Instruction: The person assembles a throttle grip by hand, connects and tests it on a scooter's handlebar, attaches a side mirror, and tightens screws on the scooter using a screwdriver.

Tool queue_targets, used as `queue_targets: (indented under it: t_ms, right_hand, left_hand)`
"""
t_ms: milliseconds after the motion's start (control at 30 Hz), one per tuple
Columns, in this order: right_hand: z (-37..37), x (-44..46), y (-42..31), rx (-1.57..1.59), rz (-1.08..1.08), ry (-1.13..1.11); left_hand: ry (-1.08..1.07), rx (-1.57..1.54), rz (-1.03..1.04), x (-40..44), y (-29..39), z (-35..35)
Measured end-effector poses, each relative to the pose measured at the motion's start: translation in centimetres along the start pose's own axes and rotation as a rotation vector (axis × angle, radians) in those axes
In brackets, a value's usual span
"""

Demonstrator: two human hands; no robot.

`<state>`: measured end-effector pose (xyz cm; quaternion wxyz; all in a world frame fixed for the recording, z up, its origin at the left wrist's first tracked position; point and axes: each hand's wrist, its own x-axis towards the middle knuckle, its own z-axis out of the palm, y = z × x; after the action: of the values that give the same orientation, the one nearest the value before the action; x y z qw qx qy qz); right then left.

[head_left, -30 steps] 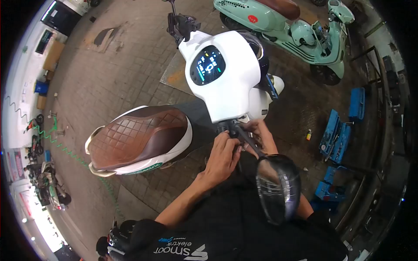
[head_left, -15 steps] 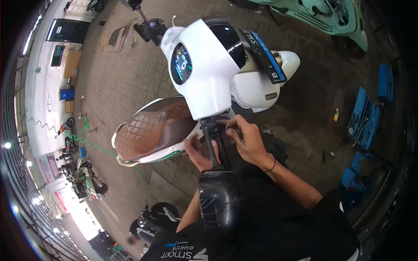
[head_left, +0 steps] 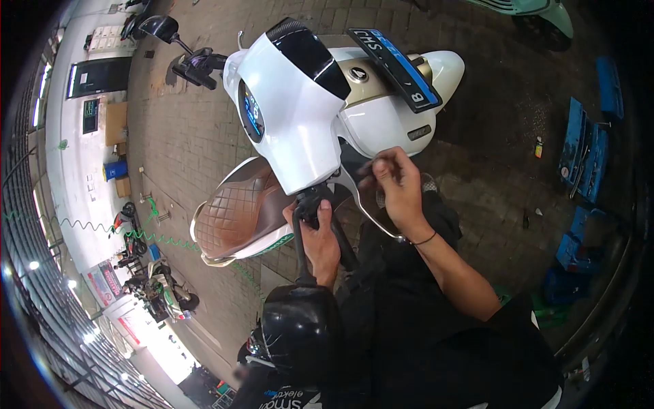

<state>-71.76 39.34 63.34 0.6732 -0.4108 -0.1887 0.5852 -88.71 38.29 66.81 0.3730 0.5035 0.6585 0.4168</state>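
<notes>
The white scooter's headlight and handlebar cover [head_left: 300, 123] stands in front of me, its display lit. My left hand [head_left: 319, 238] is closed round the black handlebar switch housing [head_left: 313, 198], thumb on its near side. Just right of it, my right hand [head_left: 402, 187] is raised with its fingers curled and slightly blurred; anything between them is too small to make out. Beneath the right hand a silver brake lever [head_left: 368, 211] curves out toward my wrist. A black mirror [head_left: 300, 317] on a stem hangs between my left hand and my body.
The brown quilted seat [head_left: 235, 204] lies beyond the handlebar, and the number plate [head_left: 398, 71] sits at the front. Blue toolboxes [head_left: 575, 146] stand open at the right. A green coiled hose [head_left: 163, 238] crosses at left. Part of a mint-green scooter [head_left: 524, 7] shows at upper right.
The handlebar has turned and the silver lever now shows. My left hand has gripped the switch housing. My right hand has moved off the handlebar, up and to the right.
</notes>
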Motion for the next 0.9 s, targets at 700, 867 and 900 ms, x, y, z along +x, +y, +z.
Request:
queue_targets:
  t_ms: [700,867,900]
  right_hand:
    - [2.4,-0.6,8.9,0.328,0.08,-0.036]
    - [2.9,-0.1,8.1,0.215,-0.065,-0.01]
    - [3.1,-0.1,8.4,0.152,-0.103,0.014]
  left_hand:
    - [0.02,0.014,-0.117,-0.8,3.2,0.6]
    - [0.003,0.073,0.009,-0.5,1.7,0.4]
    - [0.001,0.068,0.014,-0.5,2.1,0.6]
